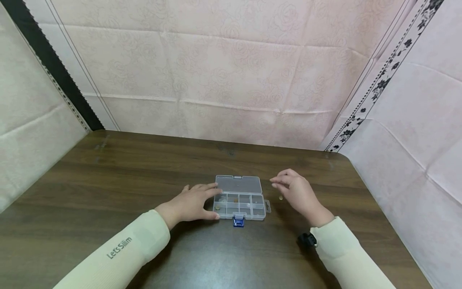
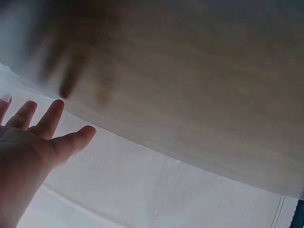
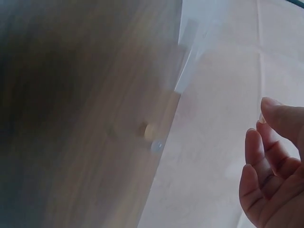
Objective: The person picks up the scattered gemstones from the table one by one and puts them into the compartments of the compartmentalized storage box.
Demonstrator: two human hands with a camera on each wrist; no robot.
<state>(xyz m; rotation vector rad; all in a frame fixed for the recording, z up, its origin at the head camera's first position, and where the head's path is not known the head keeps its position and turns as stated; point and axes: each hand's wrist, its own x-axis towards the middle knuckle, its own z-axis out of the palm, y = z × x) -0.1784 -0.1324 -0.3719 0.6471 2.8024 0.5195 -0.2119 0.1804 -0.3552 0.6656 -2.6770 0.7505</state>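
Note:
A clear plastic compartment box lies on the table with its lid folded back and a blue latch at its front. Small bits sit in some compartments, among them a yellowish bead at the left. My left hand rests along the box's left side, thumb and fingers spread. To the right of the box, my right hand is raised, thumb and index finger pinching a tiny pale piece. Just below those fingers a small yellowish bead lies on the table.
A clear hang tab sticks out from the box's right side. The brown wood-grain table reaches back to a pale patterned cloth, with more cloth at both sides. In the right wrist view, a clear bead lies beside the yellowish one.

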